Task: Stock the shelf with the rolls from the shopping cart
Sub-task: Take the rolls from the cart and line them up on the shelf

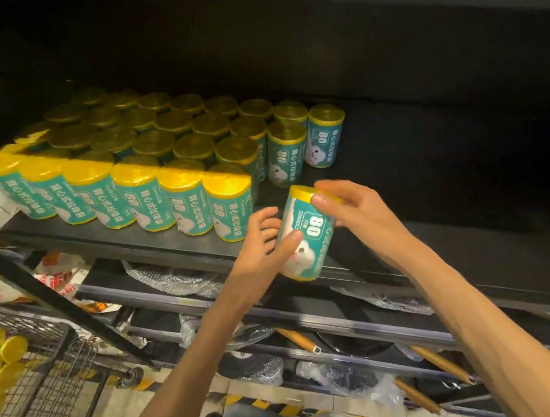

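Cart point(45, 365) at lower left holds a few more yellow-topped rolls point(1, 359), so stocking isn't finished. Both hands clamp one teal roll point(305, 235), held tilted in the air just off the shelf point(154, 236) front edge: left hand point(263, 243) wrapped round its lower body, thumb across the label; right hand point(348, 207) pinching the yellow top end. Arms reach up and forward. Beyond, standing rolls point(158, 146) already fill the shelf's left part in packed rows; dark right part looks bare. Judging roughly past halfway.

Held roll point(305, 235) label — "80", shelf rolls point(184, 201) — "80", Chinese characters
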